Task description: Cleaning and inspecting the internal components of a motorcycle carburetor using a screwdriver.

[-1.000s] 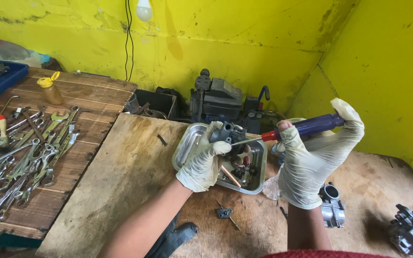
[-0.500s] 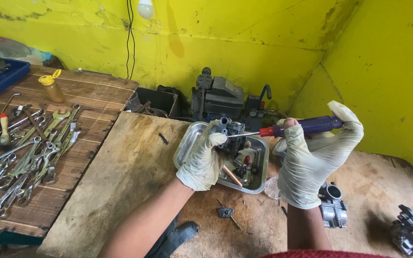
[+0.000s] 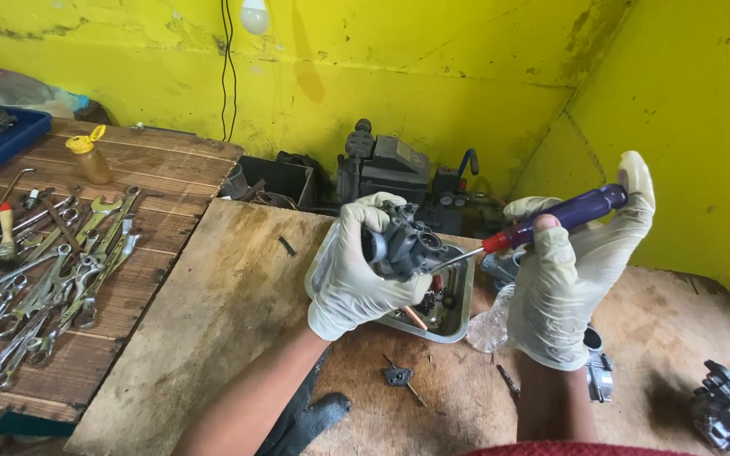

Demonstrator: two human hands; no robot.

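Above the rectangular metal tray (image 3: 460, 317), the gloved left hand (image 3: 356, 270) gripped the grey metal carburettor body (image 3: 403, 241) while the right hand (image 3: 572, 279), closed around the purple-handled screwdriver (image 3: 551, 221), pointed its shaft leftward into it.

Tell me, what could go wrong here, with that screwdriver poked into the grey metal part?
The screwdriver tip could slip off the grey metal part and jab the left hand, which wears only a thin glove. The part is held in the air over the metal tray, so a loosened small piece might drop and perhaps bounce onto the wooden bench. The right hand grips the handle at an angle, which may chew up a screw head.
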